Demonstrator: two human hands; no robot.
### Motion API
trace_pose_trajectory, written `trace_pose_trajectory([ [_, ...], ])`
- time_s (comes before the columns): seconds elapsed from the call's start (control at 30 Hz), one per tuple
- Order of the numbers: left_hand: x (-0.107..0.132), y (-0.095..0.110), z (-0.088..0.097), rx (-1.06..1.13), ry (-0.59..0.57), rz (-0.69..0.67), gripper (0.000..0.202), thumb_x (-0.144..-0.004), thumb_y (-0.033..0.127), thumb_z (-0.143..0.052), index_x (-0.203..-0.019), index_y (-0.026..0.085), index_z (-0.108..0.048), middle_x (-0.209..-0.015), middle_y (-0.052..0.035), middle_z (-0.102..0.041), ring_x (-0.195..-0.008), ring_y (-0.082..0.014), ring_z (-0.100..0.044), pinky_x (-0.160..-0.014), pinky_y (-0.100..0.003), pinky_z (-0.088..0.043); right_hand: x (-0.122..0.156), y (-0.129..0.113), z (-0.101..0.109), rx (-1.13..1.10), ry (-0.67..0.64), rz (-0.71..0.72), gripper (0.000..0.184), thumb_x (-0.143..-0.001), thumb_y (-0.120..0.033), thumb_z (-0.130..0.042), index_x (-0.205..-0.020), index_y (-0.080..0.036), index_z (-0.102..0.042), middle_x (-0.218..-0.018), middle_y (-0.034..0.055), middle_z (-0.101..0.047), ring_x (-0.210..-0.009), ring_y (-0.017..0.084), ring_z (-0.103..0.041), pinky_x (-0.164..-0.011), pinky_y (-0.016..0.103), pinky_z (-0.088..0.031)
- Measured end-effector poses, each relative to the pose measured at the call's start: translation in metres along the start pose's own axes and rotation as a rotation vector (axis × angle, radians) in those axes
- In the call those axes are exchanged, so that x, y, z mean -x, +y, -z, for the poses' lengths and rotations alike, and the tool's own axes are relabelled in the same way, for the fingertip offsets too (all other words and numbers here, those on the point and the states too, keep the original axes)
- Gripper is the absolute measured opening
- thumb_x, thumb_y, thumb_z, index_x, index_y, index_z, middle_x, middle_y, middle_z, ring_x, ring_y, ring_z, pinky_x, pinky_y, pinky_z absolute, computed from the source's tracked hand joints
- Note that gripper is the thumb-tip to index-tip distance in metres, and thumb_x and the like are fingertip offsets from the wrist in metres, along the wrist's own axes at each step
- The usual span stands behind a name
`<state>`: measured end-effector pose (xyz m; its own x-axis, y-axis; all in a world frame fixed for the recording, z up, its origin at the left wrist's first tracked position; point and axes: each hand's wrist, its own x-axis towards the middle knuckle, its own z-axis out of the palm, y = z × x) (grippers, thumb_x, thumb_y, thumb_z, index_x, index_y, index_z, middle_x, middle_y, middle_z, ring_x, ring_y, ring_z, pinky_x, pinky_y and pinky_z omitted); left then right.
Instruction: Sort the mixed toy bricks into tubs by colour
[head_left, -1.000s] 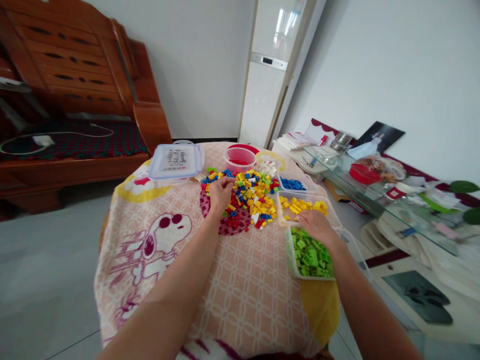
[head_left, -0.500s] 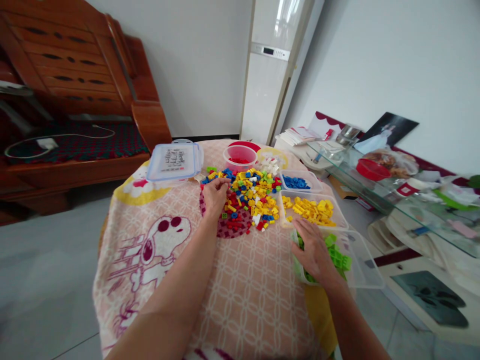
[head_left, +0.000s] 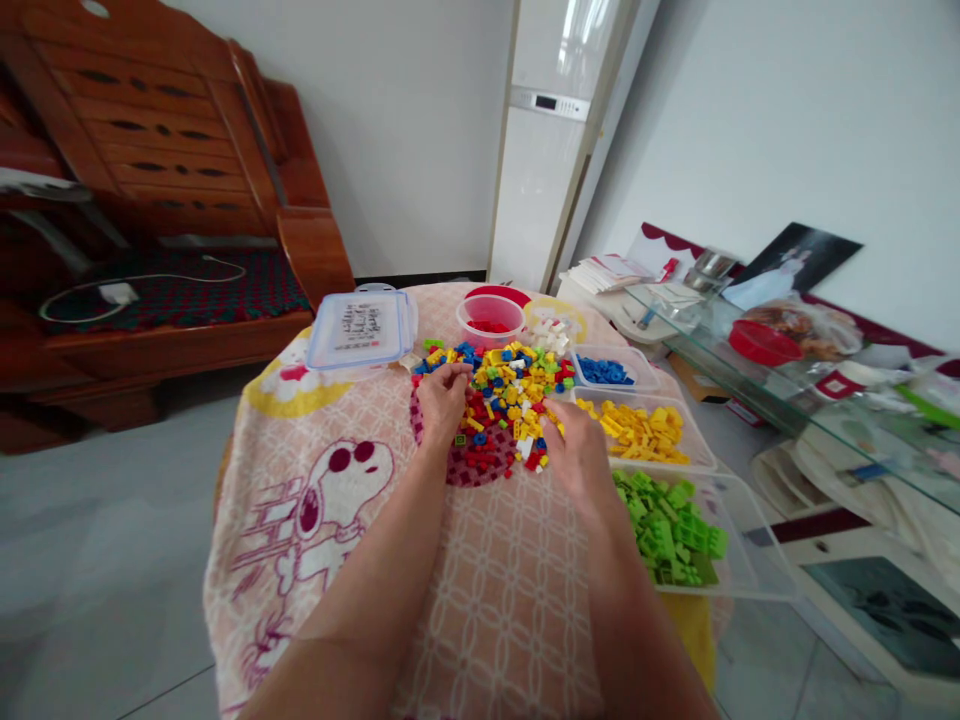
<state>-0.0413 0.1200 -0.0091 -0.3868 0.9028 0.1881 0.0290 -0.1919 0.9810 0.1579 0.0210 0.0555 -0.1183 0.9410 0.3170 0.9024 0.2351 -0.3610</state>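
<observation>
Pale plain walls [head_left: 405, 130] and a carved, glossy wooden bench [head_left: 161, 150] stand behind a table spread with a soft, plush-looking cloth [head_left: 510, 590], peach with a white lattice of interlocking loops and a printed cartoon dog. On it lies a loose heap of bricks [head_left: 517, 380] — small plastic pieces in yellow, blue, red, green and white, some studded — partly over a maroon checkered patch [head_left: 472, 475].

Left hand [head_left: 442, 395] is at the near left side of the heap, fingers bent and drawn in toward the thumb, a nearly closed pinch; whether a brick sits between the tips I cannot tell. Right hand [head_left: 577, 440] is at the heap's right edge, fingers loosely curled and pointing down at the yellow pieces; its grip is hidden too, so I cannot say if it holds anything.

Beside the right forearm, a clear rectangular box [head_left: 754, 565] carries chunky lime-green bricks [head_left: 675, 530]. Beyond it come a shallow translucent tray [head_left: 699, 453] of yellow bricks [head_left: 645, 430] and a smaller one of blue bricks [head_left: 604, 371]. Behind the heap stands a round, translucent tub [head_left: 491, 340] with red pieces inside — white bricks [head_left: 551, 337] are piled just to its right.
</observation>
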Motion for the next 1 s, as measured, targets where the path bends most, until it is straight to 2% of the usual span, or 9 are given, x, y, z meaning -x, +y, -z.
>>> trace_pose_trajectory([
  [0.1,0.0,0.0,0.001,-0.023,-0.008,-0.003,0.025,-0.079,0.025,-0.058,-0.094,0.017,-0.077,-0.082,-0.0023,-0.075,-0.057,-0.0119,-0.065,-0.054,-0.021,-0.05,-0.035,-0.008,-0.007,0.097,-0.053,-0.104,0.04,-0.099,-0.023,-0.043,-0.122,-0.015,-0.075,-0.119,0.0155,-0.076,-0.112,0.028,-0.069,-0.099,0.036,-0.05],
  [0.17,-0.002,0.001,0.003,-0.019,-0.007,-0.001,0.024,-0.08,0.024,-0.058,-0.093,0.017,-0.077,-0.081,-0.0021,-0.075,-0.057,-0.012,-0.065,-0.055,-0.021,-0.051,-0.052,-0.009,-0.01,0.18,-0.14,-0.183,0.035,-0.096,-0.019,-0.047,-0.11,-0.015,-0.078,-0.108,0.0151,-0.078,-0.106,0.028,-0.07,-0.092,0.034,-0.05],
  [0.3,-0.012,0.005,0.015,0.006,0.049,-0.015,0.024,-0.08,0.024,-0.056,-0.092,0.016,-0.076,-0.079,-0.0022,-0.074,-0.056,-0.012,-0.065,-0.055,-0.022,-0.053,-0.07,-0.005,-0.017,0.267,-0.278,-0.255,0.027,-0.088,-0.015,-0.055,-0.095,-0.017,-0.08,-0.094,0.0149,-0.078,-0.094,0.026,-0.072,-0.08,0.031,-0.049],
  [0.43,-0.022,0.007,0.028,0.009,0.148,-0.035,0.025,-0.079,0.024,-0.057,-0.092,0.015,-0.075,-0.078,-0.0024,-0.074,-0.056,-0.0117,-0.064,-0.057,-0.023,-0.054,-0.073,0.001,-0.025,0.301,-0.344,-0.241,0.021,-0.087,-0.018,-0.062,-0.098,-0.017,-0.08,-0.093,0.0139,-0.078,-0.094,0.026,-0.074,-0.077,0.03,-0.05],
  [0.53,-0.026,0.007,0.03,-0.003,0.177,-0.028,0.025,-0.079,0.024,-0.056,-0.092,0.015,-0.076,-0.079,-0.0025,-0.074,-0.056,-0.0117,-0.064,-0.057,-0.023,-0.054,-0.073,0.002,-0.027,0.317,-0.379,-0.205,0.019,-0.087,-0.018,-0.064,-0.099,-0.019,-0.079,-0.098,0.0123,-0.079,-0.098,0.026,-0.074,-0.076,0.029,-0.05],
  [0.7,-0.025,0.009,0.023,0.004,0.149,-0.039,0.023,-0.077,0.025,-0.059,-0.09,0.014,-0.076,-0.076,-0.0023,-0.073,-0.054,-0.0112,-0.063,-0.057,-0.023,-0.054,-0.073,-0.005,-0.027,0.314,-0.421,-0.201,0.02,-0.087,-0.013,-0.064,-0.1,-0.018,-0.078,-0.104,0.0126,-0.079,-0.104,0.025,-0.074,-0.078,0.027,-0.049],
  [0.87,-0.02,0.012,0.018,0.022,0.129,-0.016,0.023,-0.076,0.025,-0.06,-0.089,0.014,-0.076,-0.074,-0.0022,-0.073,-0.052,-0.0108,-0.062,-0.054,-0.022,-0.053,-0.071,-0.01,-0.025,0.301,-0.463,-0.223,0.022,-0.087,-0.019,-0.069,-0.107,-0.018,-0.077,-0.109,0.0119,-0.078,-0.108,0.024,-0.072,-0.079,0.026,-0.048],
  [1.0,-0.017,0.012,0.014,0.012,0.113,-0.013,0.021,-0.076,0.025,-0.061,-0.088,0.015,-0.076,-0.076,-0.0023,-0.075,-0.053,-0.0111,-0.064,-0.053,-0.021,-0.052,-0.07,-0.01,-0.021,0.273,-0.466,-0.212,0.022,-0.086,-0.015,-0.066,-0.104,-0.018,-0.079,-0.107,0.0121,-0.079,-0.105,0.024,-0.072,-0.08,0.027,-0.047],
])
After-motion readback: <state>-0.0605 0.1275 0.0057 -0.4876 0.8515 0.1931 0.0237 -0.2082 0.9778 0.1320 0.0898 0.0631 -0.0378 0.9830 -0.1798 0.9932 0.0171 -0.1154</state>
